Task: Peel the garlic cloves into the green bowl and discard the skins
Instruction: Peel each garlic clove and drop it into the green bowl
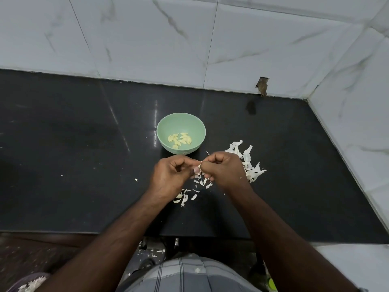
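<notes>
A pale green bowl (162, 128) stands on the black countertop with several peeled yellowish cloves (180, 139) in its bottom. Just in front of it, my left hand (170, 175) pinches a garlic clove (198, 166) between thumb and fingers. My right hand (223, 169) meets it from the right, its curled fingertips pinching the clove's skin. White papery skins (251, 163) lie in a heap to the right of my right hand, and smaller scraps (187, 196) are scattered under and in front of both hands.
The black counter (73, 148) ends at a marble-tiled wall (147, 39) behind and another on the right (357, 114). A chipped hole (261, 86) shows at the wall's base. The counter's front edge runs just above my lap, with skin bits on the floor (151, 252).
</notes>
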